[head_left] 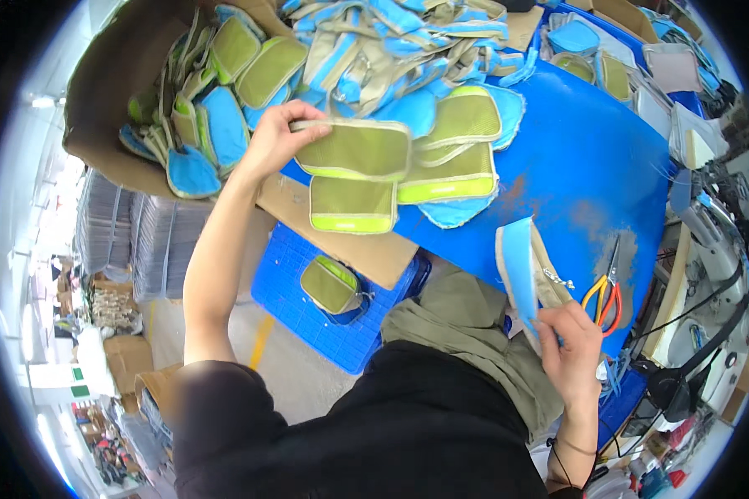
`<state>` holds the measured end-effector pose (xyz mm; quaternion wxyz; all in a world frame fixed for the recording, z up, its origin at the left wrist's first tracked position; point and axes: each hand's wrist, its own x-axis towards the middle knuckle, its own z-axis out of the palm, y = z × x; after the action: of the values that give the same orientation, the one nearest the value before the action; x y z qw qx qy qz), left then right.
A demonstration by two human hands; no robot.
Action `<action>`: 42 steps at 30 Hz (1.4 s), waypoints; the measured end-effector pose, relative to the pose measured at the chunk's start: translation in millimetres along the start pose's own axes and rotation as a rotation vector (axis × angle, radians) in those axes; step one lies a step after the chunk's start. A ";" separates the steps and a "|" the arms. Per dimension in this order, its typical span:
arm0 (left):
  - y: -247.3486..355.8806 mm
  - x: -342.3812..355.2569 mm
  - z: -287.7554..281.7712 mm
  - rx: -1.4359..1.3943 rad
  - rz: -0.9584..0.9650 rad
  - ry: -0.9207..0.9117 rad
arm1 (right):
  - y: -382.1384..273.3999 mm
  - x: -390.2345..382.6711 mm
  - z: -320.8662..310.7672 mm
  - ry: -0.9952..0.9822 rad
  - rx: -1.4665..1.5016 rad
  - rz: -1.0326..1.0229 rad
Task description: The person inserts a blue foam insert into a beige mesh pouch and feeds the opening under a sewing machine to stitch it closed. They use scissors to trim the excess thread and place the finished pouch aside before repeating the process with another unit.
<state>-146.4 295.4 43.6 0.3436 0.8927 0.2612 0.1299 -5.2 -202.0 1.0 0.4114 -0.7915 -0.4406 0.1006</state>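
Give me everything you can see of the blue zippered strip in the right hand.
The blue zippered strip looks like soft fabric: a light blue band with pale beige edging, beside a beige length carrying a zipper with a silvery pull. The two lengths meet at the top, forming a narrow, bent shape. It stands roughly upright in the picture, its lower end pinched by the fingers of the right hand, which hide part of it. It appears left of the scissors, apart from them.
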 end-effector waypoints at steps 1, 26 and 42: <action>28.0 -8.1 1.0 0.042 0.089 0.000 | -4.5 3.1 0.1 -0.026 -0.021 -0.020; 248.3 -41.4 208.1 -0.321 0.277 -0.796 | 12.8 13.3 -38.4 0.410 0.015 -0.052; 275.1 -17.3 197.0 -0.261 0.217 -0.887 | 31.6 -2.1 -46.0 0.442 0.192 0.107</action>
<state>24.1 5.7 86.3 0.5158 0.8334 -0.0239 -0.1971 37.0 -238.2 6.7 0.5652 -0.7738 -0.2858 -0.0124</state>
